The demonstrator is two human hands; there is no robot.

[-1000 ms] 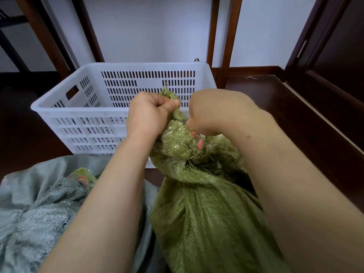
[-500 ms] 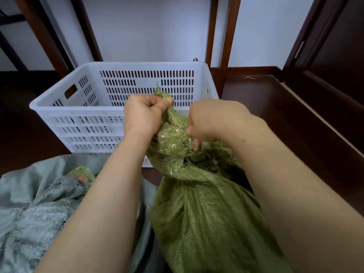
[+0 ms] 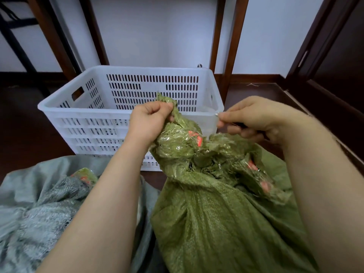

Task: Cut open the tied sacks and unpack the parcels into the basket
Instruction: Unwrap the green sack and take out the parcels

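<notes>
Left hand has its fingers curled tight round the green woven sack at its bunched neck. Right hand pinches a small metal-tipped tool just beside those fingers, white basket right behind.

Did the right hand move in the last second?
Yes. The right hand drew rightward off the green sack, beyond the right corner of the white basket.
</notes>
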